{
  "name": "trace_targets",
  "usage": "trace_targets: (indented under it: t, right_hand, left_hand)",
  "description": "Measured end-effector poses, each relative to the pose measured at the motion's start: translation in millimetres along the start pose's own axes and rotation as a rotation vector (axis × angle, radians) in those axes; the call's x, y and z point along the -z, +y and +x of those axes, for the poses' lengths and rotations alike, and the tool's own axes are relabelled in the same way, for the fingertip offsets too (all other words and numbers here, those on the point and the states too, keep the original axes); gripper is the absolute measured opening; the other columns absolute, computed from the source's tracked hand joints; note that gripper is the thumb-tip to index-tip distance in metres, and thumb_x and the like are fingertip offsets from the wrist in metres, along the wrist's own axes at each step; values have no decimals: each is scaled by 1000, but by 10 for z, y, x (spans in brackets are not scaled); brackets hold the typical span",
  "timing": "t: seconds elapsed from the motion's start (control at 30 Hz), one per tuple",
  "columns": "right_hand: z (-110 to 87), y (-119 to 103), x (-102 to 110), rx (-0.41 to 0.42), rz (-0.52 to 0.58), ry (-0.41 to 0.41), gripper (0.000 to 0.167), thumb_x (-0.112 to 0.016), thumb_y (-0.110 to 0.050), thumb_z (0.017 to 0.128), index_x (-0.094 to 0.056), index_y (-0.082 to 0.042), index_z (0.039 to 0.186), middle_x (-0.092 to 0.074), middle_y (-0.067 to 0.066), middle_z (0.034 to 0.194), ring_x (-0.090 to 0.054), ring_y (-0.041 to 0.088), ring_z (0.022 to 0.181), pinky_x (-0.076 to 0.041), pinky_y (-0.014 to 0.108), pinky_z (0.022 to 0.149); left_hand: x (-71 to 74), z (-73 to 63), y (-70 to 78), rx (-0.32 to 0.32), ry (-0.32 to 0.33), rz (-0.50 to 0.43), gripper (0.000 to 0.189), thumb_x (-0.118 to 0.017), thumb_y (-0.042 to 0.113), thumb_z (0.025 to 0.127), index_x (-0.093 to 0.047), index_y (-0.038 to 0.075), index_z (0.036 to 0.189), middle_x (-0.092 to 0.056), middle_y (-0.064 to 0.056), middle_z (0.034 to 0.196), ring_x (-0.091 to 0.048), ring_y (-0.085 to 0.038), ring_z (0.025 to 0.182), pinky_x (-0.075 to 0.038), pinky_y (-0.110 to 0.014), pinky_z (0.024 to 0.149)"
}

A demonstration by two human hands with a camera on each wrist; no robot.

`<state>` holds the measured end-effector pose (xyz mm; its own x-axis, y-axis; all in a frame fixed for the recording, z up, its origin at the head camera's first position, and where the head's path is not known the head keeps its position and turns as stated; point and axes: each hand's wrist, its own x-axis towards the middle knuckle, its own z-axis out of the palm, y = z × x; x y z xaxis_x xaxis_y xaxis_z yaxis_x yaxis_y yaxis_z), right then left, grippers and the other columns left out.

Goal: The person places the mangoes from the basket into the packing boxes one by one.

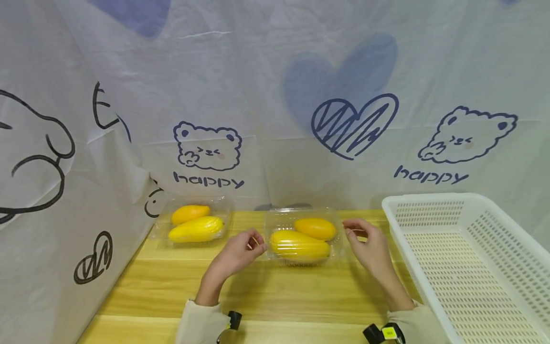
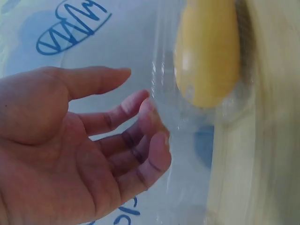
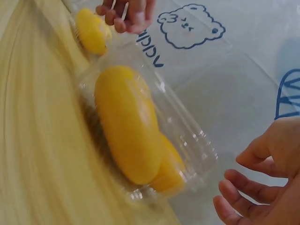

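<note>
A clear plastic box (image 1: 281, 220) stands on the table between my two hands. Inside lie a long yellow fruit (image 1: 300, 245) and a shorter, mango-like orange-yellow fruit (image 1: 315, 228) behind it. Just off the box's left end is my left hand (image 1: 240, 251), fingers loosely bent and holding nothing; the left wrist view shows its bare palm (image 2: 89, 154). My right hand (image 1: 368, 246) hovers by the right end, thumb and fingers apart. In the right wrist view a gap separates that hand (image 3: 267, 183) from the box.
Farther left, a second clear box (image 1: 223, 205) holds another long yellow fruit (image 1: 196, 229) and a mango-like one (image 1: 189, 214). A white perforated basket (image 1: 412, 267) takes up the right side. Printed white cloth (image 1: 266, 95) hangs behind the wooden table (image 1: 301, 296) and along its left.
</note>
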<state>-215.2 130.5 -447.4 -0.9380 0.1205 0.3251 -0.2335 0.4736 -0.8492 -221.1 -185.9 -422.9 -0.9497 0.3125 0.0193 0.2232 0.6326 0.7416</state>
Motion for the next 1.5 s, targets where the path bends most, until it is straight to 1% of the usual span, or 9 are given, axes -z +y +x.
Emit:
trace_targets:
  t: [0.17,0.27,0.5,0.7,0.87,1.03,1.1,1.23,1.5]
  right_hand:
    - [-8,118,-27,-56,-30,-47,28,-61,-6,101,-67,5,125,-69,22,120,-68,35,103,-54,24,81]
    - [-28,199,-37,-116,-22,-96,34,-57,-10,103,-62,5,133,-67,23,124,-69,34,104,-55,24,77]
    - [-25,250,-46,-166,50,-186,37,-56,-9,104,-58,8,136,-64,27,120,-72,28,85,-60,34,73]
    - [-4,264,-38,-184,94,-225,35,-57,-4,102,-58,13,133,-66,24,105,-71,21,78,-60,29,68]
    - [-14,262,-24,-190,71,-273,36,-56,-4,102,-57,15,132,-66,23,106,-70,21,80,-59,29,70]
    - [-20,252,-4,-200,89,-279,36,-56,-5,102,-57,16,132,-66,25,108,-70,20,78,-59,28,69]
    - [-18,246,4,-199,104,-271,36,-56,-4,102,-57,17,132,-66,26,108,-69,18,76,-59,28,69]
    - [-9,235,-1,-196,141,-287,37,-55,-2,102,-54,19,133,-64,29,111,-69,18,78,-59,28,71]
    - [3,224,-20,-198,159,-311,40,-55,-1,102,-52,19,135,-61,32,120,-72,28,91,-60,34,76]
  left_hand:
    - [-57,-17,104,-118,-98,-28,9,-64,13,101,-63,4,99,-62,-3,89,-56,-17,80,-50,-29,71]
    - [-121,-11,173,-156,-151,-47,11,-63,14,102,-64,3,100,-62,-3,90,-57,-17,81,-49,-28,72]
    - [-403,-19,343,-161,-266,-166,16,-62,13,103,-67,-2,104,-69,-11,90,-67,-29,81,-52,-24,69]
    - [-801,-20,447,-141,-282,-259,19,-63,13,102,-69,-4,108,-72,-9,93,-68,-20,84,-52,-22,73]
    - [-1106,-10,430,-59,-255,-454,27,-61,14,103,-67,-8,118,-73,-12,100,-68,-26,91,-57,-32,76]
    - [-1336,11,460,49,-177,-706,32,-59,9,102,-62,-12,126,-73,-19,107,-71,-35,101,-58,-41,84]
    - [-1401,23,485,86,-138,-800,32,-58,8,103,-61,-13,127,-73,-22,109,-72,-35,101,-59,-40,84]
    - [-1493,55,508,164,-55,-951,32,-59,10,103,-63,-13,124,-73,-23,109,-73,-25,95,-57,-30,73]
    - [-1636,163,512,350,14,-1229,33,-64,18,101,-68,-8,120,-74,-19,110,-74,-18,94,-55,-23,67]
